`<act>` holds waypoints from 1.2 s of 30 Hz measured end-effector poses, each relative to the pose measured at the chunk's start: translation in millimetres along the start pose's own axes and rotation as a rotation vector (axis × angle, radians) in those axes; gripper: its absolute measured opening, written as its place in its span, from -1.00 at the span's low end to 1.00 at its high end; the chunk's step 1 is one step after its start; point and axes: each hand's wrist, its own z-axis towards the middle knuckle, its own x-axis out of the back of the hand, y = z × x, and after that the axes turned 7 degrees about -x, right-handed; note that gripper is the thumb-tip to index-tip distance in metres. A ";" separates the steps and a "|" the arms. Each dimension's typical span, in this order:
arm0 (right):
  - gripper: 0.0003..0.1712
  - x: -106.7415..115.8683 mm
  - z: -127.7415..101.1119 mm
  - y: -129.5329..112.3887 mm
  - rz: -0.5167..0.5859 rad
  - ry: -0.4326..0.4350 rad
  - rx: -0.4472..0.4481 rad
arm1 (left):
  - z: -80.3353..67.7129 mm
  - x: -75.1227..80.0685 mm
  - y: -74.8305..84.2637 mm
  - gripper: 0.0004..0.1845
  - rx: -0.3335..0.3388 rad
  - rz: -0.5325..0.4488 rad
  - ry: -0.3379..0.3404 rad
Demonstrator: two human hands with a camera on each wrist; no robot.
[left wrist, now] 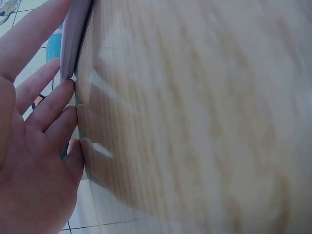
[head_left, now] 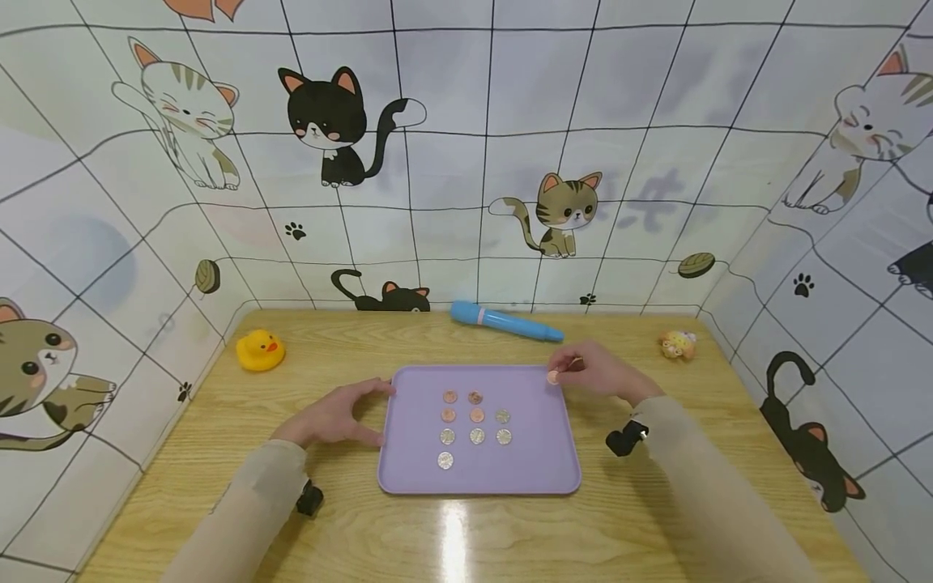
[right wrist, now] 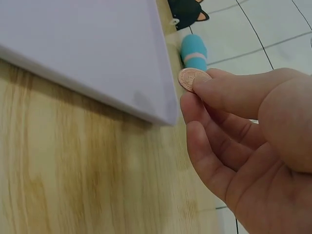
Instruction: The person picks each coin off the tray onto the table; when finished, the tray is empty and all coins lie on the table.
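Note:
A copper coin (right wrist: 189,78) is pinched between the thumb and forefinger of my right hand (head_left: 594,371), by the far right corner of a lilac tray (head_left: 525,470). Against the tray's left edge rests my left hand (head_left: 338,414), fingers extended and thumb apart; the left wrist view shows its fingertips (left wrist: 68,87) at the rim. Several copper coins (head_left: 477,415) lie in the tray's far part. Several silver coins (head_left: 477,436) lie nearer and to the right, roughly in rows, with one silver coin (head_left: 445,461) in front at the left.
Behind the tray lies a blue marker-shaped object (head_left: 506,321). A yellow rubber duck (head_left: 260,351) sits at the back left of the wooden table (head_left: 350,534), and a small pink-and-yellow figure (head_left: 678,344) at the back right. Cat-printed sheeting (head_left: 452,194) surrounds the table.

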 end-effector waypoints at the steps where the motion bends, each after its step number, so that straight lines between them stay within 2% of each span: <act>1: -0.87 3.1 -1.5 1.4 0.007 0.002 -0.009 | 0.2 0.2 0.0 -0.14 -0.001 -0.003 0.001; 9: -0.85 18.6 -14.6 19.5 0.019 0.050 -0.055 | 0.7 0.8 3.0 -0.13 -0.003 -0.011 0.000; 18: -0.88 20.1 -18.8 37.9 0.047 0.058 -0.118 | 0.1 1.9 5.3 -0.13 0.000 0.006 -0.002; 27: -0.88 10.1 -14.8 44.9 -0.032 0.036 -0.110 | -0.7 2.0 3.1 -0.13 0.005 0.005 -0.002; 36: -0.94 6.0 -9.2 42.6 -0.130 0.065 -0.126 | -0.9 -0.5 1.9 -0.14 0.017 -0.028 0.003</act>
